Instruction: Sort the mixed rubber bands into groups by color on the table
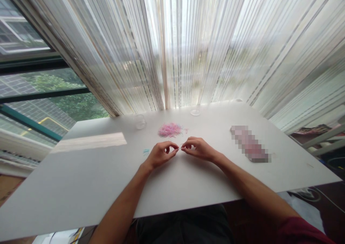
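Observation:
My left hand (163,153) and my right hand (198,148) meet over the middle of the table, fingertips nearly touching. Thumb and forefinger are pinched together on each. Whatever lies between the fingertips is too small to make out. Just beyond them is a loose pile of thin pink and lilac strips (170,129), with a few stray ones at its right edge. Several short light-blue strips (146,152) lie beside my left hand.
On the white table (102,186), a clear jar (140,122) stands behind the pile to the left. A clear round lid (195,112) lies farther back. To the right is a pixelated pinkish flat object (250,144). Striped sheer curtains (178,49) hang along the far edge.

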`<act>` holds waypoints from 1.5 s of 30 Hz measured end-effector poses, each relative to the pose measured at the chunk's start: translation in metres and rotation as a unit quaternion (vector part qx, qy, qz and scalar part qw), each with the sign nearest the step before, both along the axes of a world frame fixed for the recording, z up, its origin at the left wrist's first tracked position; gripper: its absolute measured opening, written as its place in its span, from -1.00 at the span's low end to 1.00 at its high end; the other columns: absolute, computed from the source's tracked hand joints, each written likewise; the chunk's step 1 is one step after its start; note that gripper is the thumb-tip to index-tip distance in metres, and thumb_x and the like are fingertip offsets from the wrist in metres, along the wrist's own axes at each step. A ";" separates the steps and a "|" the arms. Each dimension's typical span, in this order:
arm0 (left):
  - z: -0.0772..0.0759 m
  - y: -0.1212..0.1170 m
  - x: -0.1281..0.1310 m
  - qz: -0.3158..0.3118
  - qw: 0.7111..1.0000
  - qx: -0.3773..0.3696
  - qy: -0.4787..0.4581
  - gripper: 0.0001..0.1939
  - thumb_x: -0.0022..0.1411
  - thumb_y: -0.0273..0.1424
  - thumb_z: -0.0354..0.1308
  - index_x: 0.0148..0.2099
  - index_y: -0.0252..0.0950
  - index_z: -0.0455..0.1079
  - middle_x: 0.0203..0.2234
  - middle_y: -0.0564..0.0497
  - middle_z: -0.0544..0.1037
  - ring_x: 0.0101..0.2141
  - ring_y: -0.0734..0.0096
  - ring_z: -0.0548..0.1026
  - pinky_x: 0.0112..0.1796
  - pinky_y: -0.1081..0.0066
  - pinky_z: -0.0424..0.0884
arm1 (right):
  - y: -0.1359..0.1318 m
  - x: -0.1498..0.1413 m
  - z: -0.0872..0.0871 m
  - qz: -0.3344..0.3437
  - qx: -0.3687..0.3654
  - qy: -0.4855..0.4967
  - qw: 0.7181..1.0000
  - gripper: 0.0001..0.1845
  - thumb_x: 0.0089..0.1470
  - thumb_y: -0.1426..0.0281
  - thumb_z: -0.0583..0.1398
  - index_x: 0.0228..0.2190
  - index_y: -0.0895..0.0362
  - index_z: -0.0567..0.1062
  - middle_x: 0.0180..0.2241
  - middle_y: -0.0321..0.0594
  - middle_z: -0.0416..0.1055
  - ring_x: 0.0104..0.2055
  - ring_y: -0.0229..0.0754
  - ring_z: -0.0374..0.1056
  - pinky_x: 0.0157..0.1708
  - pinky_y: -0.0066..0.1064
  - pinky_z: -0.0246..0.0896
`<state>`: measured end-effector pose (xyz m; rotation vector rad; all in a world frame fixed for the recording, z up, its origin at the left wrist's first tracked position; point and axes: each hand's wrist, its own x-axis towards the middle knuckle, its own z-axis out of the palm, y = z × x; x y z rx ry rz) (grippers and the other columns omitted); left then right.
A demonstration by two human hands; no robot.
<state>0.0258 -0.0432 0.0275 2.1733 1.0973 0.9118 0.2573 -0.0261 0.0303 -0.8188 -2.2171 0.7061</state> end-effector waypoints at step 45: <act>0.007 -0.015 -0.124 0.192 0.971 -0.086 0.113 -0.70 0.13 -0.14 0.22 -0.27 -0.25 0.61 -0.42 0.00 0.60 -0.48 0.42 0.38 -0.42 0.46 0.32 | 0.031 0.044 -0.004 -0.120 -0.039 -0.058 0.990 -0.62 0.11 0.10 0.23 -0.26 0.16 0.60 -0.35 -0.14 0.49 -0.36 -0.18 0.42 -0.29 -0.35 0.37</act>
